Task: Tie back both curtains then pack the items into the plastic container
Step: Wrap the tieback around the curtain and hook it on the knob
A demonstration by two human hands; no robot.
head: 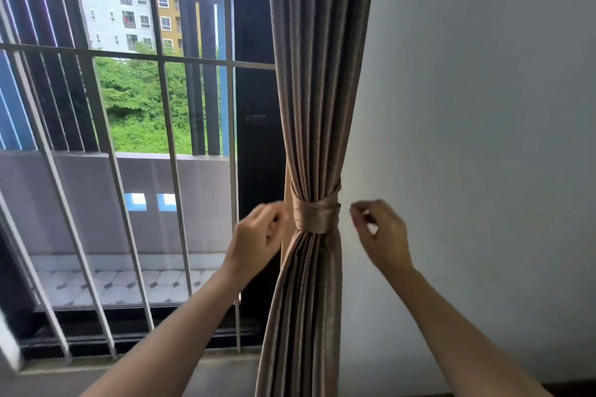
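1 curtain (pixel 309 90) is gathered and bound by its tieback (pixel 317 214). Left hand (pixel 258 235) and right hand (pixel 380 232) hover beside it, loosely curled, holding nothing. Any second curtain and the packing are out of view.

Light: daylight through window (pixel 138 100), bright outside | wall (pixel 483 106) evenly dim grey | hands slightly motion-blurred | wide-angle bending at edges

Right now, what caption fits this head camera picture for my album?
Both hands, left and right, hover beside the brown curtain, gathered by its tie-back.
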